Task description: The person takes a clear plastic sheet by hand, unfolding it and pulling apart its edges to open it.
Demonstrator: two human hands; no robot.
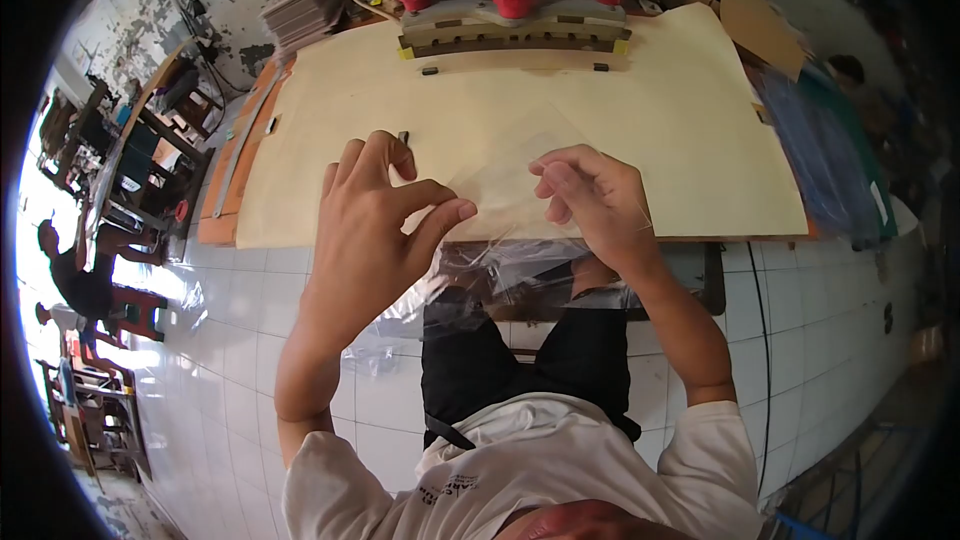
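A clear plastic sheet (505,175), thin and hard to make out, spreads between my two hands above the table's front edge. My left hand (375,205) pinches its near left side between thumb and forefinger, the other fingers curled above. At the sheet's right side, my right hand (595,200) has its thumb and fingers closed on the film. More crumpled clear plastic film (510,275) hangs below the table edge, over my lap. Whether it is one piece with the sheet, I cannot tell.
Pale yellow board covers the table (330,110). At its back stands a green press-like machine (515,10) with red cylindrical parts. A metal ruler (245,145) lies left; bluish plastic sheets (820,160) hang over the right side. A black cable (765,360) crosses the floor. People sit far left.
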